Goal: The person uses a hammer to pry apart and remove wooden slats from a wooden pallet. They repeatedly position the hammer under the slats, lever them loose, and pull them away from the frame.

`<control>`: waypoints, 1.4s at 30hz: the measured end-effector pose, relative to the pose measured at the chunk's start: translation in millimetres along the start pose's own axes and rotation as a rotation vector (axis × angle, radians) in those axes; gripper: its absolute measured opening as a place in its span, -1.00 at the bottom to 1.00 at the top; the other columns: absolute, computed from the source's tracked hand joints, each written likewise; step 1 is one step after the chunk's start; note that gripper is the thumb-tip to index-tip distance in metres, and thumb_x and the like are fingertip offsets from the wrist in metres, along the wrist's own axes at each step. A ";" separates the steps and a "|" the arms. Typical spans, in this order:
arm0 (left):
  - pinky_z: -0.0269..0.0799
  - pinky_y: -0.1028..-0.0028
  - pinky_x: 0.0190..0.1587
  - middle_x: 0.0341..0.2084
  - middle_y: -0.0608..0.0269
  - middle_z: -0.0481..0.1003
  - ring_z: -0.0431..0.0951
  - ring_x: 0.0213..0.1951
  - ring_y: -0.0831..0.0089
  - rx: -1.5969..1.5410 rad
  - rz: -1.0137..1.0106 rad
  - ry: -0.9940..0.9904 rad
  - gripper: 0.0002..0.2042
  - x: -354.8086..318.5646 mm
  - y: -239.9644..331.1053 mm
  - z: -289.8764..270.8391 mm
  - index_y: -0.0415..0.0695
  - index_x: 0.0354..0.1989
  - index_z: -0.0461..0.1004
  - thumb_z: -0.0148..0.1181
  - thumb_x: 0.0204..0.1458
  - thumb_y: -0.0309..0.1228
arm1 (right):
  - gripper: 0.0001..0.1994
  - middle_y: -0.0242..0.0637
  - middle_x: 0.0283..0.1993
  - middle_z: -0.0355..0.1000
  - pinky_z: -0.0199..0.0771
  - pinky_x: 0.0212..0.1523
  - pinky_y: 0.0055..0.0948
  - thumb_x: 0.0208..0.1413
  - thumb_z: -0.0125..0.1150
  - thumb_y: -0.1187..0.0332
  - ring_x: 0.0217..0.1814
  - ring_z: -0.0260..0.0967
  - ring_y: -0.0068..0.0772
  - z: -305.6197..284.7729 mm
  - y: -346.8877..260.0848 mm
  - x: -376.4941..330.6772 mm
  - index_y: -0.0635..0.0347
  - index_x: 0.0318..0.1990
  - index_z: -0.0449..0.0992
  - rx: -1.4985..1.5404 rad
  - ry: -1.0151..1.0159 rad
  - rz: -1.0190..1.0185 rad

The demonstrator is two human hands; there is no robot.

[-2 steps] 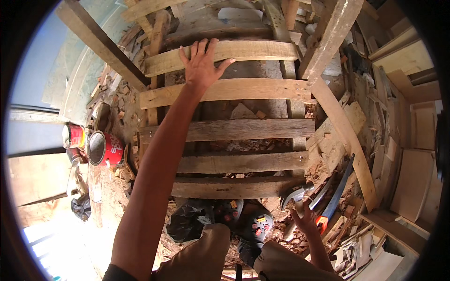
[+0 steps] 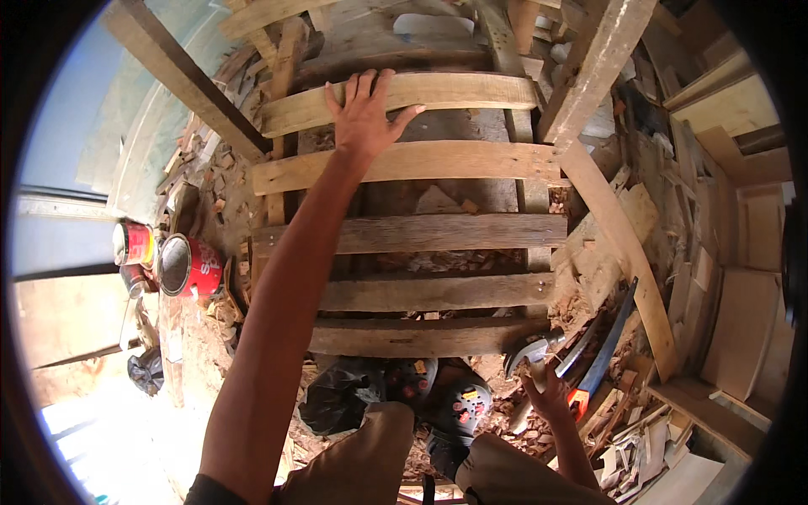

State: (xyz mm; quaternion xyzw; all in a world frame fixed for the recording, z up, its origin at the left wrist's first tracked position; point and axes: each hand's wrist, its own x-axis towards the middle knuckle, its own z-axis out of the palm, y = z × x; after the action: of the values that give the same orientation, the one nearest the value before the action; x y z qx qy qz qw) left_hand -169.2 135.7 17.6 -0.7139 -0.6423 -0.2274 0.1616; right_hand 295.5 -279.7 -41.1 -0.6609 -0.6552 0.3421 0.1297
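Observation:
My left hand lies with fingers spread on a pale wooden slat, toward the far end of a slatted wooden frame. Nearer to me run several more slats, among them a weathered grey-brown one. At the lower right, my right hand is closed round the handle of a claw hammer. The hammer's metal head is beside the right end of the nearest slat; I cannot tell whether they touch.
A blue-bladed handsaw with an orange handle lies right of the hammer. Red cans stand at left. Two upright posts rise beside the frame. A black plastic bag lies by my shoes. Wood scraps cover the ground.

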 end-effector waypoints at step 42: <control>-0.36 -0.27 0.43 0.32 0.10 0.27 0.14 0.40 0.12 0.042 -0.028 -0.080 -0.17 9.4 5.0 -3.1 0.03 0.39 0.21 0.03 0.08 0.36 | -0.36 0.22 -0.11 0.47 0.49 0.02 0.02 0.11 0.37 0.09 -0.05 0.50 0.17 6.9 24.7 -5.3 0.41 0.18 0.36 -0.322 -0.085 -0.149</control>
State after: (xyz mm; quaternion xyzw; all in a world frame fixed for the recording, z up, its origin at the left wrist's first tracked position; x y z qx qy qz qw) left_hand -163.9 141.4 25.6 -0.7098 -0.6628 -0.1874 0.1473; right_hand 310.9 -289.4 -59.9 -0.6077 -0.7536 0.2498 0.0195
